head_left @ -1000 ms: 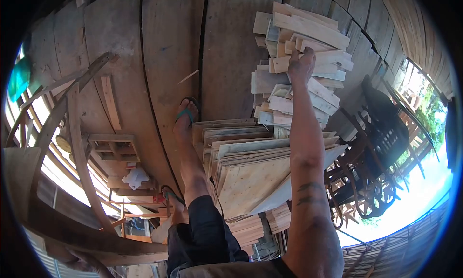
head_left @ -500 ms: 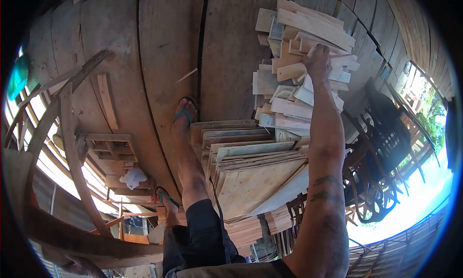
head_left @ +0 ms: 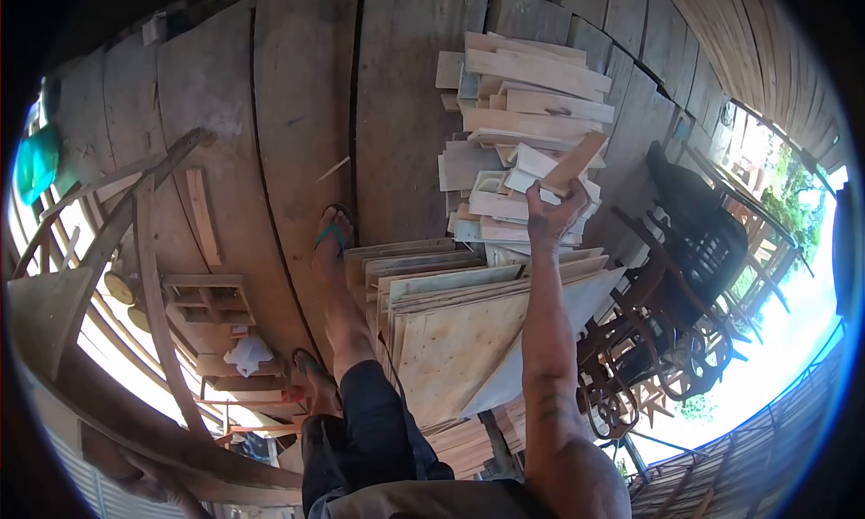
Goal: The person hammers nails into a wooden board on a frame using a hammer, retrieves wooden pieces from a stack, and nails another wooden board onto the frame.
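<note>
My right hand [head_left: 554, 214] grips the lower end of a short wooden board [head_left: 577, 161], thumb on one side and fingers on the other. This board is held slanted over a stack of wood offcuts [head_left: 532, 68], piled in uneven layers. Just below the stack, thin plywood panels [head_left: 459, 339] stand on edge, leaning together beside my right forearm. At the lower left, my left hand [head_left: 149, 481] shows dimly near a curved wooden beam [head_left: 216, 469]; its fingers are too dark to make out.
Wide planks form the floor [head_left: 306, 95], with a wood sliver [head_left: 334, 168] on it. Dark carved chairs [head_left: 689, 258] stand at the right. A small wooden frame [head_left: 209, 298] and a white plastic bag [head_left: 248, 355] lie at the left, near crossed wooden pieces [head_left: 149, 181].
My right hand has drawn back from the upper part of the stack towards me, with a short wooden board now raised in it. The view has shifted slightly.
</note>
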The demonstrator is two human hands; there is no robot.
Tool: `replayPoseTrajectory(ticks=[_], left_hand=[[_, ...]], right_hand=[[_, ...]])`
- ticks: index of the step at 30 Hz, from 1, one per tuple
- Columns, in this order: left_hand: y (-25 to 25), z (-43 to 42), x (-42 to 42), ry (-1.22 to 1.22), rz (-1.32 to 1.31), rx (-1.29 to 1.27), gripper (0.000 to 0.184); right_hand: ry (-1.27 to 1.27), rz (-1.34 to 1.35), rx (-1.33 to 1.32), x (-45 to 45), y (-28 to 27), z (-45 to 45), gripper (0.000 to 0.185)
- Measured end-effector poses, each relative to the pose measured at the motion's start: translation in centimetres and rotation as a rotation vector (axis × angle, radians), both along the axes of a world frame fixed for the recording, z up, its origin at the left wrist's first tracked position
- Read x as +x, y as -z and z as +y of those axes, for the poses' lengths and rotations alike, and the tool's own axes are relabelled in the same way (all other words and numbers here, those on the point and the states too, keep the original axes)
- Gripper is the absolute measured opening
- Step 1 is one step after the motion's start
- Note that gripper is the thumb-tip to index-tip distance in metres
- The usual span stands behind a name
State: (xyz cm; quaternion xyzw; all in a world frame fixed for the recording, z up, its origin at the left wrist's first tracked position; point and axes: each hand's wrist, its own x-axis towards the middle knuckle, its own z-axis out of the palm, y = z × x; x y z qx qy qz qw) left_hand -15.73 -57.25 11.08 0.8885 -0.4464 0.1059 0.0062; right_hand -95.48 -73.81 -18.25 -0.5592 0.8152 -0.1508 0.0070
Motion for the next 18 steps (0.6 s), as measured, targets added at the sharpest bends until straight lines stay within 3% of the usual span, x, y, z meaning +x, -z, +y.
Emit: replayPoseTrajectory(ticks=[3,6,9,12,17,18], left_hand=[[-0.1,-2.8,-3.7,-0.053,0.056,-0.089,0.079],[0.0,-3.0,-3.7,0.075,-0.177,-0.055,0.079],[-1.0,-3.9,-4.8,0.09,-0.235,0.009,0.081],[-1.9,-4.3,-5.3,0.016,-0.131,-0.011,0.086],[-2.7,-3.1,-5.4,-0.004,0.027,-0.076,0.105],[-2.3,-2.1,-4.6,0.021,0.027,0.043,0.108]], right_hand=[[0.039,-0.119,-0.083,3.6,-4.1,2.5,0.077],[0.156,-0.396,-0.217,8.7,-10.6,3.1,0.074],[0.203,-0.603,-0.317,12.1,-16.2,4.0,0.062],[0.346,-0.831,-0.215,15.8,-23.7,3.3,0.05],[0.024,-1.086,-0.036,21.8,-34.1,3.8,0.046],[-0.059,-1.103,-0.005,23.0,-36.3,4.3,0.048]])
